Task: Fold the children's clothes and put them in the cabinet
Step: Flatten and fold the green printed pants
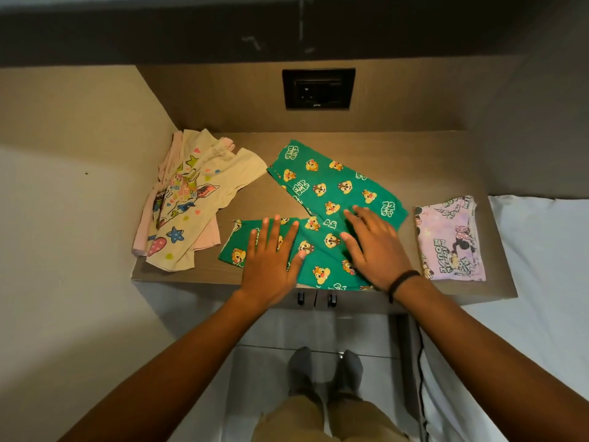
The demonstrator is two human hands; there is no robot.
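Green "Chip 'n Dale" pants (331, 199) lie under both hands' flat, spread fingers (271, 231), gripping nothing.

One view only, from the person's head, looking steeply down and forward over the wooden cabinet top (398, 161). The cabinet top fills the middle of the frame at close range. Beyond it the back panel rises with a black wall socket (318, 88). Nearer than the cabinet's front edge, both forearms reach in from the bottom corners, and socked feet (325, 368) stand directly below.
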